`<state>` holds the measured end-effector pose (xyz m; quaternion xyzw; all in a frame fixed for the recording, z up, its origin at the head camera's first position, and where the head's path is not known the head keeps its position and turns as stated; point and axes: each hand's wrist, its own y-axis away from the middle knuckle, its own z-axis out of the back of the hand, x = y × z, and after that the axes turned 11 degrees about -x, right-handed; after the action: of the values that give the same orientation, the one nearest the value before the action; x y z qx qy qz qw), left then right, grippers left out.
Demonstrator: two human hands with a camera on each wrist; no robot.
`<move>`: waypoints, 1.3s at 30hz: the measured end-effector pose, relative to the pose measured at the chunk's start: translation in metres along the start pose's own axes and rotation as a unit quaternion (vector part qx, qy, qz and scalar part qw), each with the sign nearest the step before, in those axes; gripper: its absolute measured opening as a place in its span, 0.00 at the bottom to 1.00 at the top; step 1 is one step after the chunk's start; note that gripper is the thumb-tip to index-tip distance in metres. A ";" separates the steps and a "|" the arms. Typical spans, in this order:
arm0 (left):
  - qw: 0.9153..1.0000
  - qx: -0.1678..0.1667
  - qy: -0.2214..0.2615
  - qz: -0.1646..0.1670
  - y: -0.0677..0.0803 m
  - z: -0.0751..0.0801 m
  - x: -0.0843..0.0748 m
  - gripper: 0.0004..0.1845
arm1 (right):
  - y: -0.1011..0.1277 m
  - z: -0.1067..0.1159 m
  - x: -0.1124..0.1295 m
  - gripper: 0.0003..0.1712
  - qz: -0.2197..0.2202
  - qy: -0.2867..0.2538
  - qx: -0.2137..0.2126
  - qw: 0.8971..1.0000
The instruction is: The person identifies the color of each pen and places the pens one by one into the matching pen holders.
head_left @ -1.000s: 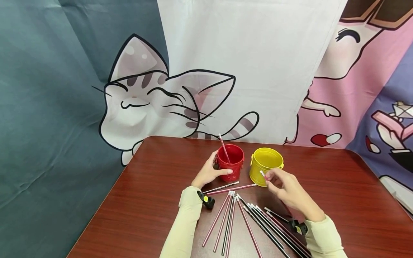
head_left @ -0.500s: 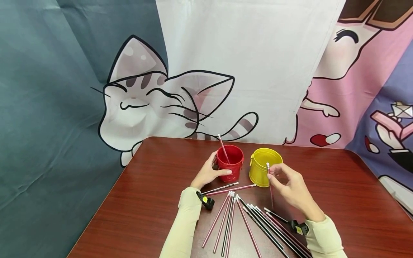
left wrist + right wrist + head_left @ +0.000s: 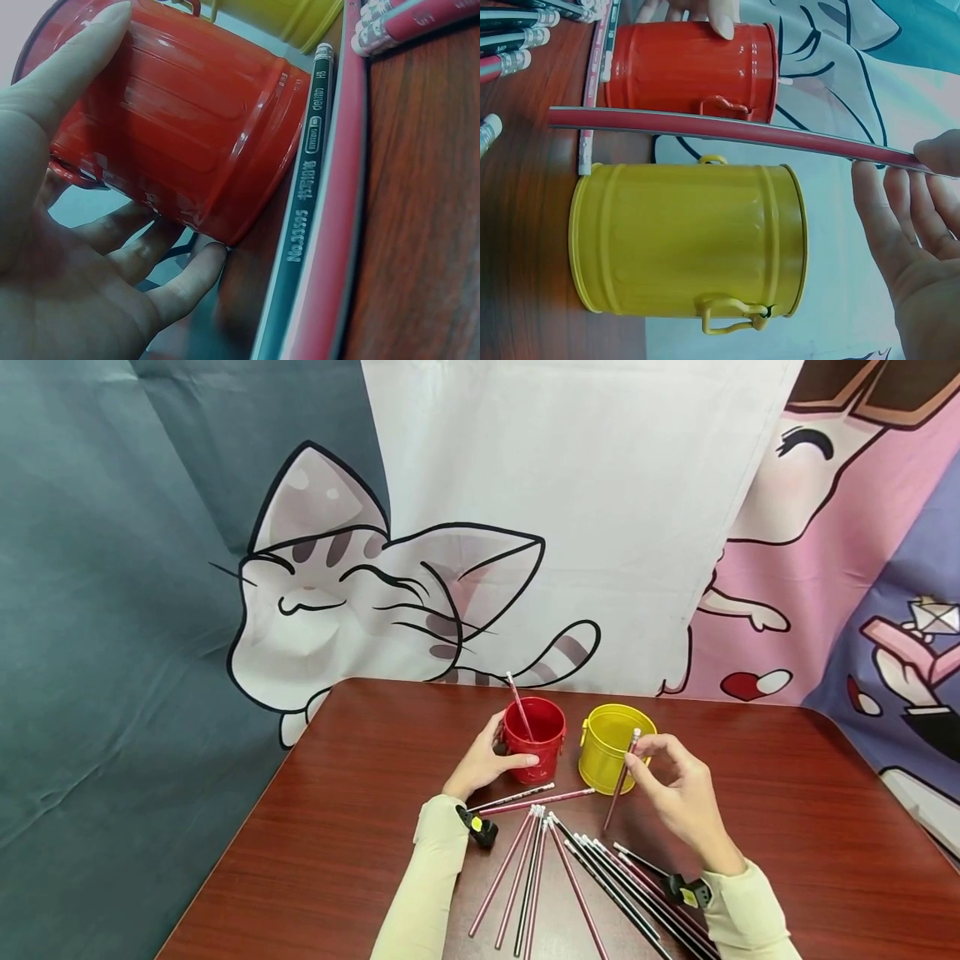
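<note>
Right hand [image 3: 678, 793] pinches a red pencil [image 3: 620, 781] near its eraser end; the tip hangs free before the yellow bucket [image 3: 609, 747]. Left hand [image 3: 483, 764] grips the red bucket [image 3: 534, 747]; its fingers partly hidden behind. Loose pencils [image 3: 570, 877] run off frame.

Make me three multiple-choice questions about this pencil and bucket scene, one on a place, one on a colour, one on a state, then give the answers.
1. Where does the left hand rest?
A. on the red bucket
B. on the yellow bucket
C. flat on the table

2. What colour is the pencil in the right hand?
A. green
B. red
C. blue

3. How is that pencil held?
A. lying flat on the table
B. standing inside the yellow bucket
C. pinched near its eraser end, tip slanting down in front of the yellow bucket

Answers: 1 A, the fingers wrap the red bucket's side. 2 B, the right wrist view shows a red shaft. 3 C, the head view shows it in the air.
</note>
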<state>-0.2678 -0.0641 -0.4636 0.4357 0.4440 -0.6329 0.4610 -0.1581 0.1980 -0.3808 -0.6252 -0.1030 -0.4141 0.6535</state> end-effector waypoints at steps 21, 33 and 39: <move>1.000 0.000 -0.007 -0.001 -0.007 -0.004 0.011 0.46 | -0.004 -0.015 -0.016 0.15 -0.006 -0.027 -0.005 1.000; 1.000 -0.010 0.003 -0.013 -0.005 -0.002 0.011 0.44 | -0.040 -0.043 0.010 0.11 0.002 -0.040 -0.025 0.999; 1.000 -0.010 -0.002 -0.010 -0.005 -0.002 0.011 0.44 | -0.056 -0.052 0.037 0.11 0.011 -0.040 -0.023 0.999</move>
<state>-0.2747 -0.0638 -0.4735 0.4255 0.4538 -0.6336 0.4599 -0.1918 0.1429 -0.3263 -0.6573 -0.1126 -0.3836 0.6388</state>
